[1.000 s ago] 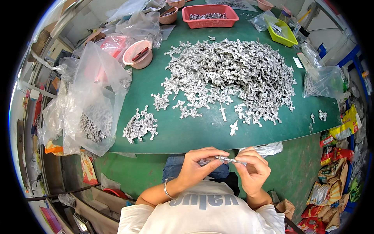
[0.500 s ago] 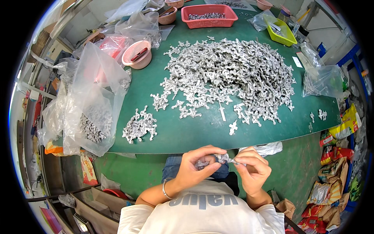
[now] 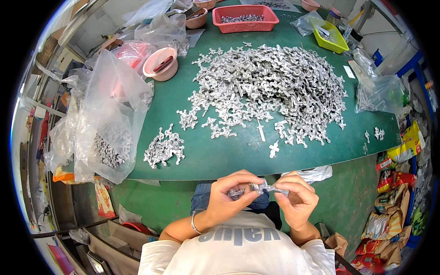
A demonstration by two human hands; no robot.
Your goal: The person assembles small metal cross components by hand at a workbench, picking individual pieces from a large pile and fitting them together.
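Note:
My left hand (image 3: 228,189) is curled in front of the table's near edge, with several small grey metal castings (image 3: 235,194) in its palm. Its thumb and forefinger pinch one ornate, cross-like metal casting (image 3: 264,187). The other end of that casting is between the thumb and fingers of my right hand (image 3: 299,198), so both hands grip it. On the table, a big heap of similar silvery cross-shaped castings (image 3: 275,82) spreads out beyond my hands. A smaller heap of castings (image 3: 165,146) lies to the left, and a single cross (image 3: 274,149) rests close to the near edge.
The green table (image 3: 220,162) bears a red tray (image 3: 245,27) of metal parts, a pink basket (image 3: 161,66) with a red-handled tool across it, and a yellow-green basket (image 3: 331,41). Clear plastic bags (image 3: 107,114) crowd the left side. Colourful packages (image 3: 392,197) line the right.
My right fingers have shifted slightly on the casting, and more of it shows between my hands. My left hand stays nearly in place. The heaps look the same.

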